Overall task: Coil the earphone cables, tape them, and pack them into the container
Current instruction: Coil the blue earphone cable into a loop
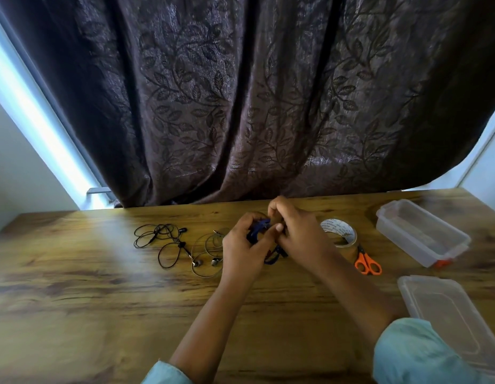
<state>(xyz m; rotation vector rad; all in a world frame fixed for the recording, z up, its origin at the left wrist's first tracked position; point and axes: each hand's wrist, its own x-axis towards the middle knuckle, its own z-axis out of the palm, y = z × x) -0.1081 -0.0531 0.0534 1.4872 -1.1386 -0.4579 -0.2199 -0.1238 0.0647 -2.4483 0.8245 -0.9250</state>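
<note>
My left hand (242, 249) and my right hand (296, 231) meet over the middle of the wooden table, both closed on a blue earphone cable (257, 231); a loop of it hangs below my hands. A black earphone cable (160, 239) lies loosely tangled to the left. Beside it rests a grey earphone cable (206, 254) in loose loops. A roll of brown tape (342, 235) sits just right of my right hand. The clear plastic container (421, 234) stands open at the right.
Orange-handled scissors (368, 263) lie by the tape. The container's clear lid (448, 320) rests at the near right edge. A dark patterned curtain (240, 106) hangs behind the table's far edge.
</note>
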